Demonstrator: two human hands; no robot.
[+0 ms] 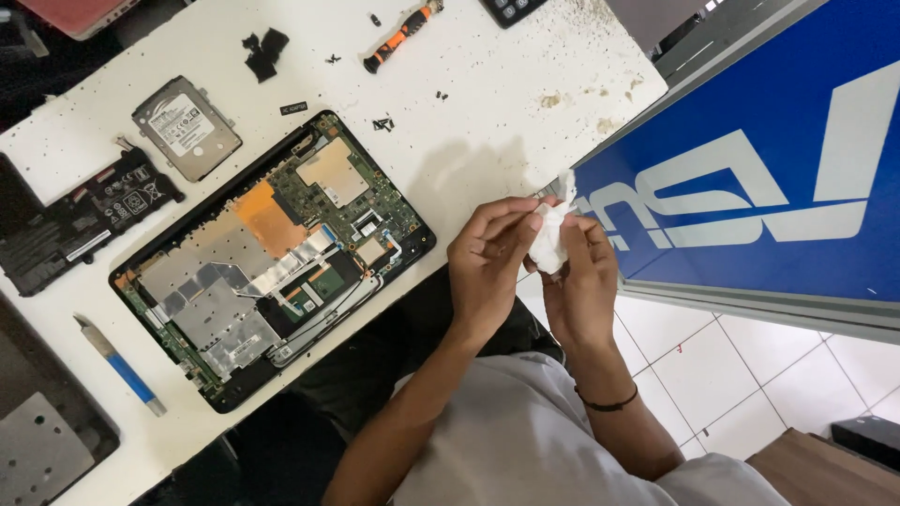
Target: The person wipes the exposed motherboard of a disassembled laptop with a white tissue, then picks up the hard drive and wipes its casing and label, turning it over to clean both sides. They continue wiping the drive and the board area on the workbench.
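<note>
Both hands met off the right edge of the white desk (487, 112), above the person's lap, working a small wad of white tissue (550, 236) between them. The left hand (489, 262) curled around the wad's near side, its fingertips (525, 223) pinching the paper, and the right hand (583, 281) closed on it from the other side, thumb pressed in. Neither hand was flat or released; both were half-curled and grasping the tissue. A loose corner of paper stuck up above the fingers. Whether anything small sat inside the wad could not be told, since the paper hid it.

To handle the wad well, it seemed best to keep the pinch light and the folds tight so the paper would not shred, and to keep it clear of the opened laptop (272, 258), which lay well apart to the left with its board exposed. 1 hard drive (186, 128), 1 battery pack (80, 220), a blue-handled knife (120, 365) and an orange-and-black screwdriver (403, 36) lay around it.
</note>
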